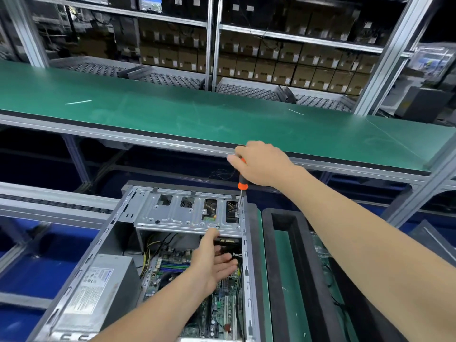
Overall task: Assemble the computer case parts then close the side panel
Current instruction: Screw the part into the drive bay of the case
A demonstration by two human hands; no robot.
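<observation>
The open computer case lies on its side at the bottom of the view, with its power supply at the left and its motherboard exposed. The left hand reaches inside under the metal drive cage, fingers straight and loosely spread, thumb up at the cage's near edge. The right hand grips the orange-and-black screwdriver from above. The screwdriver stands nearly upright, its tip at the cage's far right corner. A black foam tray sits just right of the case. A long green bench runs behind, with shelves of cardboard boxes beyond it.
</observation>
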